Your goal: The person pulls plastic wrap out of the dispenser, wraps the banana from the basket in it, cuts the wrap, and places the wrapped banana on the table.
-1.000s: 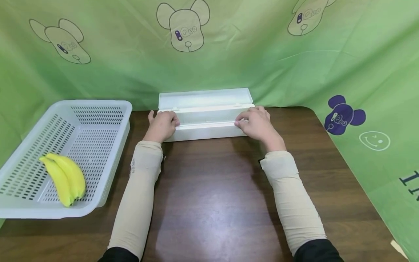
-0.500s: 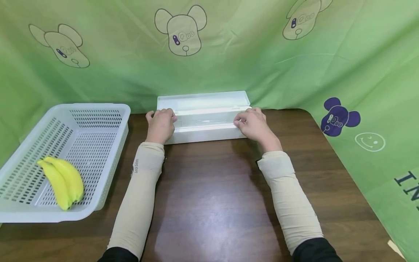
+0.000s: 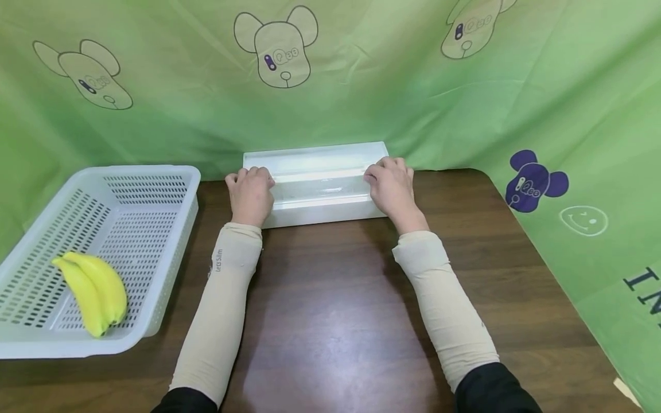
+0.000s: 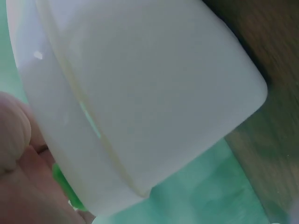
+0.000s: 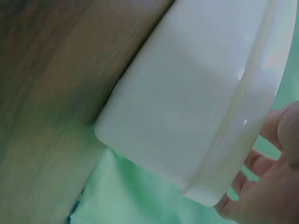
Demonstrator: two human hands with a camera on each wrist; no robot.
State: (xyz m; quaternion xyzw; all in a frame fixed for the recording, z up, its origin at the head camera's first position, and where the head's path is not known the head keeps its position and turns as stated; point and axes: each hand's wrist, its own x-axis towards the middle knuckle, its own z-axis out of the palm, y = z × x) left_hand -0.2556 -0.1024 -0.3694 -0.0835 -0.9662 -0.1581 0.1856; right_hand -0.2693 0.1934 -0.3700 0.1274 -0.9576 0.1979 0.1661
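Observation:
A long white cling film dispenser (image 3: 325, 215) stands at the back of the table with its lid (image 3: 315, 160) tilted back. Shiny clear film (image 3: 330, 190) lies across its opening. My left hand (image 3: 251, 197) is at the left end, fingertips curled over the opening as they pinch the film's edge. At the other end my right hand (image 3: 391, 189) does the same, its fingertips near the hinge side. Both wrist views show the white end walls of the dispenser (image 4: 154, 93) close up, fingers (image 5: 258, 162) beside the upper rim. The fingertips are partly hidden.
On the left stands a pale slotted plastic basket (image 3: 178, 252) holding yellow bananas (image 3: 98, 292). A green printed cloth (image 3: 361, 97) hangs right behind the dispenser and down the right side. The brown wooden table (image 3: 330, 310) spreads out between the forearms.
My right hand has shifted back and inward, from the dispenser's front edge toward its hinge side. The left hand has moved slightly with the film. The head view has shifted a little.

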